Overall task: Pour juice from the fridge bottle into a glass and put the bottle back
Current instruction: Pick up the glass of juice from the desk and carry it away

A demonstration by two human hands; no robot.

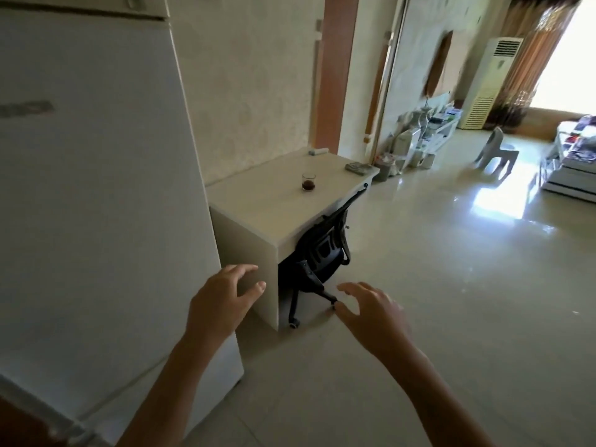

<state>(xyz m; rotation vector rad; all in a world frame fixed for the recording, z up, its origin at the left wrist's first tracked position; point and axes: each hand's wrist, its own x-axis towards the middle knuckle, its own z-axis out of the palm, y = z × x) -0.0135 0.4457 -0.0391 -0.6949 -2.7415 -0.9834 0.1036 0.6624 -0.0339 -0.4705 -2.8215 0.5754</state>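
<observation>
Left hand (222,298) and right hand (371,308) are both empty, fingers spread, just right of the closed fridge (96,188). The glass (308,181), holding dark juice, stands on the table (258,214) beyond the fridge. No bottle visible. Judged complete; nothing further appears required.

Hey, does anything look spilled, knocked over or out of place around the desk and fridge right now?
Nothing stands out. The glass stands upright on the desk with dark juice and no spill; the fridge is shut.
</observation>
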